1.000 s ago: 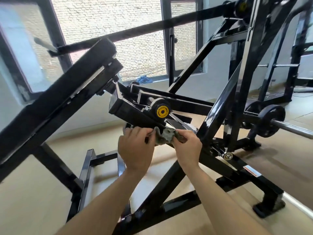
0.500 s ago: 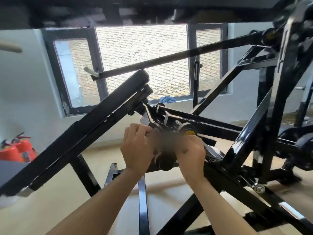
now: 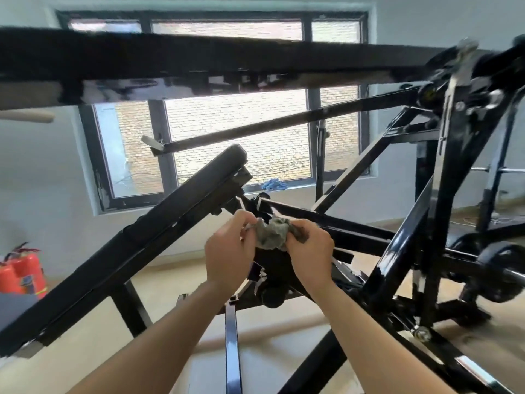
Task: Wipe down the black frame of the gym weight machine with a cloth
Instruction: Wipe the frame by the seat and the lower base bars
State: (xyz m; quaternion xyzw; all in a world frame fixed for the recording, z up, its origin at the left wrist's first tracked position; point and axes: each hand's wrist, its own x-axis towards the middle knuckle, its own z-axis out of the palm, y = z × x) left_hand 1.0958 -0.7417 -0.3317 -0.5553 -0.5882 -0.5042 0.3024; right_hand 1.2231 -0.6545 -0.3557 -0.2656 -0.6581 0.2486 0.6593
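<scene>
L hand (image 3: 230,251): raised at centre of machine, fingers curled, pinching left edge of cloth (image 3: 272,233).
R hand (image 3: 309,251): level w/ L, fingers curled round right end of same cloth.
Cloth: grey, bunched, held between both hands in front of joint where slanted pad (image 3: 159,223) meets crossbars; contact w/ metal can't be told.
Frame (image 3: 395,248): black gloss tubes, crossing diag. behind & below hands; one thick beam, blurred, across top.
Slanted pad: black, rises from lower left to just up-left of L hand.
Weight plate (image 3: 500,275): black, low right, on bar.
Window (image 3: 227,166): behind machine, brick wall outside.
Blue item (image 3: 273,184): on sill, too small to ID.
Fire extinguishers (image 3: 22,274): red, far left.
Floor (image 3: 85,351): pale.
</scene>
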